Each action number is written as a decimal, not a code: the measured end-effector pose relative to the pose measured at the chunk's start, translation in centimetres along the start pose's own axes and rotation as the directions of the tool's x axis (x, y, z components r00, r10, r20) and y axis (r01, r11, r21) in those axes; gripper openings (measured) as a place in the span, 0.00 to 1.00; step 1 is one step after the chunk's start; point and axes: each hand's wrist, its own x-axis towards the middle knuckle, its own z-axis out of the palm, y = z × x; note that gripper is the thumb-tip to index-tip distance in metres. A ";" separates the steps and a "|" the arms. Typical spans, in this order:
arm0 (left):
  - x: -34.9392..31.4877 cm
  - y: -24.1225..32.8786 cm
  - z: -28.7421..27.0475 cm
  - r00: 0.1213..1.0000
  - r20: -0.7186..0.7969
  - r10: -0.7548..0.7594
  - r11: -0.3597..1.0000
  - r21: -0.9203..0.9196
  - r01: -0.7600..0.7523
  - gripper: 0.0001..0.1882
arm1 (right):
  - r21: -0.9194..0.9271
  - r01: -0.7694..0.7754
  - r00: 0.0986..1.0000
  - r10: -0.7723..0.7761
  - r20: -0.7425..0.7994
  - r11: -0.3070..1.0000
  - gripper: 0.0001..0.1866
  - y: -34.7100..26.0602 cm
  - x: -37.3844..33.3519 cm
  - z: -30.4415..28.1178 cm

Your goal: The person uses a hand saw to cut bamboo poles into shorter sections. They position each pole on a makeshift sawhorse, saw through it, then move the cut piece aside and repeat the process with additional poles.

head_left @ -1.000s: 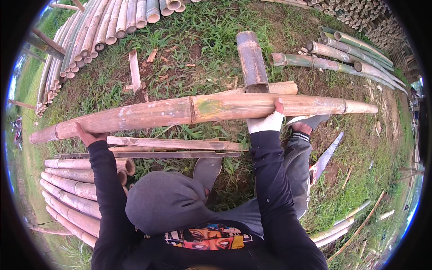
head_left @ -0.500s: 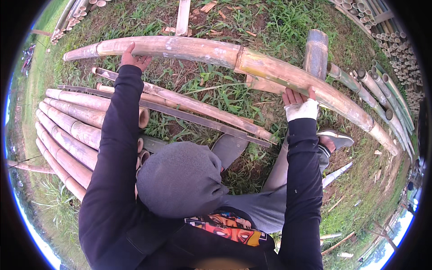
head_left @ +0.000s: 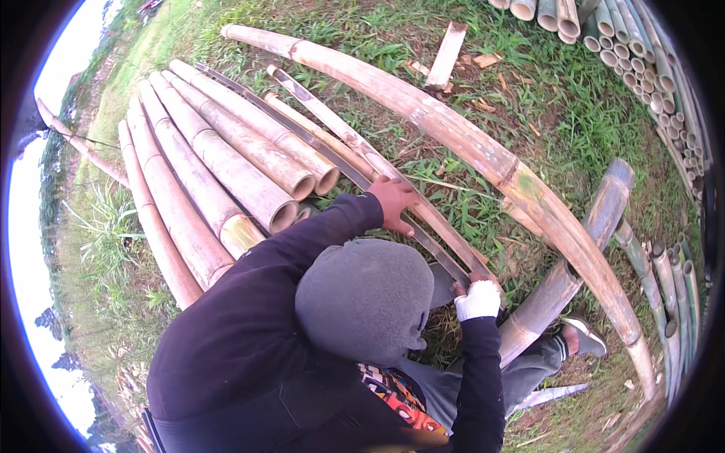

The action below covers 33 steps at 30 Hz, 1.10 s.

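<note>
A long, narrow dark strip (head_left: 343, 167) lies slantwise on the grass in front of me. My left hand (head_left: 394, 204) reaches over it with curled fingers, gripping it partway along. At the strip's near end, my right hand (head_left: 476, 297), in a white wrist covering, pinches it between thumb and fingers. A split bamboo strip (head_left: 340, 127) runs alongside, close to both hands. Beyond lies a long whole bamboo pole (head_left: 423, 113), its right part across a thick dark bamboo log (head_left: 608, 200); neither hand touches that pole.
Several cut bamboo poles (head_left: 238, 177) lie side by side on the left. More bamboo (head_left: 668, 279) lies at the right, with a large stack (head_left: 630, 57) at the far right. A flat wooden piece (head_left: 448, 54) lies on the grass beyond the long pole.
Both hands have left the long bamboo pole and come nearer, onto the dark strip. The view has turned, so the poles now slant down to the right.
</note>
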 end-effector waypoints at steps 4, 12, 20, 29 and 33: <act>0.7 -0.3 -3.1 0.985 0.171 -0.010 1.000 -0.009 0.012 0.33 | 0.053 0.114 0.959 -0.095 -0.268 0.992 0.17 1.0 -1.2 -0.3; 1.1 1.2 -6.3 0.992 0.125 0.031 0.999 0.021 -0.033 0.16 | 0.037 0.170 0.906 -0.141 -0.399 0.985 0.16 2.6 -1.9 -3.3; 5.6 3.9 -9.2 0.986 -0.080 0.145 0.987 0.074 -0.139 0.13 | 0.051 0.145 0.862 -0.101 -0.497 0.988 0.17 5.3 -1.4 -7.4; 9.9 6.3 -10.4 0.972 -0.109 0.207 0.977 0.070 -0.200 0.17 | 0.059 0.166 0.823 -0.106 -0.559 0.984 0.18 10.0 -0.4 -9.8; 10.8 6.9 -10.3 0.970 -0.118 0.213 0.976 0.073 -0.205 0.19 | -0.006 0.177 0.829 -0.152 -0.539 0.984 0.17 11.6 0.1 -10.4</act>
